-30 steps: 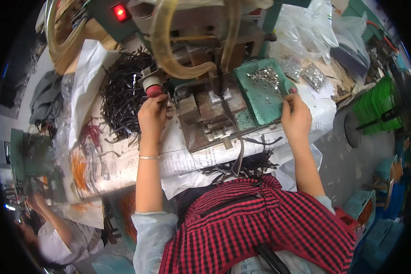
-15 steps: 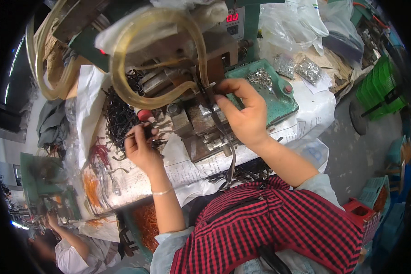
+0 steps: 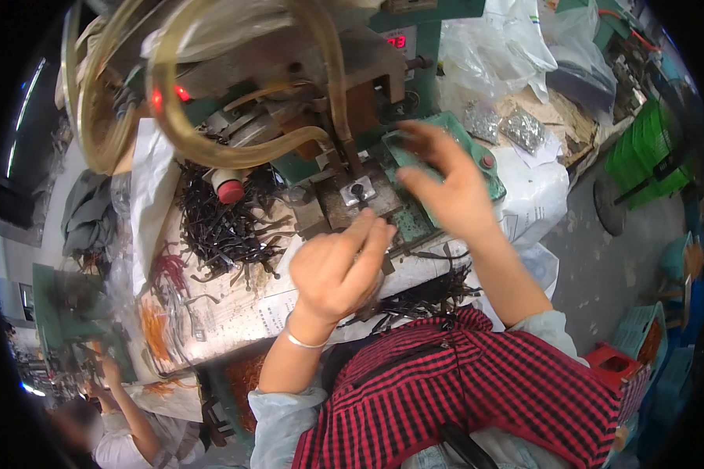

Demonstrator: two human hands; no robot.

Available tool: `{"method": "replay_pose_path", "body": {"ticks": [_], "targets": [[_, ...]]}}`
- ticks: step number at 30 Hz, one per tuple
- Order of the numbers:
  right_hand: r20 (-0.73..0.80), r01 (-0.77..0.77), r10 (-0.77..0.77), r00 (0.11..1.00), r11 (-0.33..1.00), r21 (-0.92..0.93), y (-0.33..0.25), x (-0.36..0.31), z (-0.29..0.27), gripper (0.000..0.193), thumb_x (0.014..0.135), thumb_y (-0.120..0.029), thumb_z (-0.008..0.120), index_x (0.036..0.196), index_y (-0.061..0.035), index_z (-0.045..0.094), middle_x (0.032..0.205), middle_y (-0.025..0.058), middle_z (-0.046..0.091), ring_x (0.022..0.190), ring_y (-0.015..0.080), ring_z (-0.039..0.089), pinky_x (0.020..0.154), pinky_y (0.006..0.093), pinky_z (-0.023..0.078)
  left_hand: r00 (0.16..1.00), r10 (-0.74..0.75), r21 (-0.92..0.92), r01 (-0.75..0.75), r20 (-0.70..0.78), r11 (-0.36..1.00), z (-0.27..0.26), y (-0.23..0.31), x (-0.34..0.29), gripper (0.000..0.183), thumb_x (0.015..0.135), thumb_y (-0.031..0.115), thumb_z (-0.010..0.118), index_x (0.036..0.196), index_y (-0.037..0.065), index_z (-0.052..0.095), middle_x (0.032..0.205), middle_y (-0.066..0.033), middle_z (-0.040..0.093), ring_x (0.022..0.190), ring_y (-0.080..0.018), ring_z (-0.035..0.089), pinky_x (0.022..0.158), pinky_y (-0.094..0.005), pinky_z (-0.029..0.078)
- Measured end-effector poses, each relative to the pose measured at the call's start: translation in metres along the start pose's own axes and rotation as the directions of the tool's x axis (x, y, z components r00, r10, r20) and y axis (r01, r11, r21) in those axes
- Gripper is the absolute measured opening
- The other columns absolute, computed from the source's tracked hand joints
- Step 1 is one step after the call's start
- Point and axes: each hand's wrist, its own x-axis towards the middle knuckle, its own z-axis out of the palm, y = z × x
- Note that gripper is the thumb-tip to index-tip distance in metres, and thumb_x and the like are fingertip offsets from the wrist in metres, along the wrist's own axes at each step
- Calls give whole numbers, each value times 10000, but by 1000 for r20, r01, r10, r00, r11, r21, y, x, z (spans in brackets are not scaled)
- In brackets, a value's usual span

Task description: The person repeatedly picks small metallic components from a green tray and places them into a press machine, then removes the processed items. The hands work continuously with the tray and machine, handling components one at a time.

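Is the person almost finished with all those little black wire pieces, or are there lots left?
Lots are left. Big piles of black wire pieces lie on the paper-covered bench, and more sit at its near edge. Which pieces are finished cannot be told. In hand: the left hand curls beside the small metal block of the green press machine, maybe pinching a piece; the right hand hovers over the green tray.

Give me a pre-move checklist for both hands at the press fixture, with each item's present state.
1. Left hand clear of the metal fixture block: ok, it is raised nearer the person.
2. Left hand's grip holds a piece: cannot tell, fingers curled and blurred.
3. Right hand clear of the block: ok, it is over the green tray.
4. Right hand's grip empty: cannot tell.
5. Pile of black wire pieces lies beside the left hand: ok.
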Motion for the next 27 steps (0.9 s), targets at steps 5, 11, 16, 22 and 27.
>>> {"method": "replay_pose_path", "body": {"ticks": [5,11,16,22,27], "targets": [[-433,-9,-60,899,988,-154,90,1,-66,435,926,-6,665,1357,-18,604,1221,119,708,1114,196,665,975,323,508,990,112,30,-109,-88,994,23,-7,-6,203,774,76,865,946,54,759,962,-101,759,528,-108,560,468,-240,407],[-196,-199,75,978,622,-757,78,-32,-86,189,868,-70,724,1054,-42,742,1069,138,746,1015,289,695,901,366,528,991,95,21,-94,-99,995,23,-8,-8,259,757,74,876,982,61,750,950,-96,760,532,-118,579,457,-253,412],[-144,-128,-12,989,391,-911,83,-28,-67,177,799,-135,776,954,-72,719,1046,138,662,1036,355,617,868,479,512,987,-158,-72,160,41,984,7,14,-12,327,737,22,877,1041,45,758,1008,-137,781,795,-209,746,599,-278,548],[-152,-114,-61,987,403,-908,93,-35,-55,139,855,-68,716,978,-42,655,993,171,685,985,383,636,834,503,502,935,-329,4,331,135,944,-50,40,-60,290,788,18,823,1068,39,749,1123,-129,778,731,-182,691,602,-275,519],[-156,-13,-195,968,582,-813,96,-28,-66,134,926,-19,642,1060,-20,640,967,195,695,953,396,646,848,481,504,604,-605,-156,629,-519,761,-75,-14,-35,108,864,-59,730,968,-31,732,964,-106,745,755,-197,696,659,-300,559]]}}
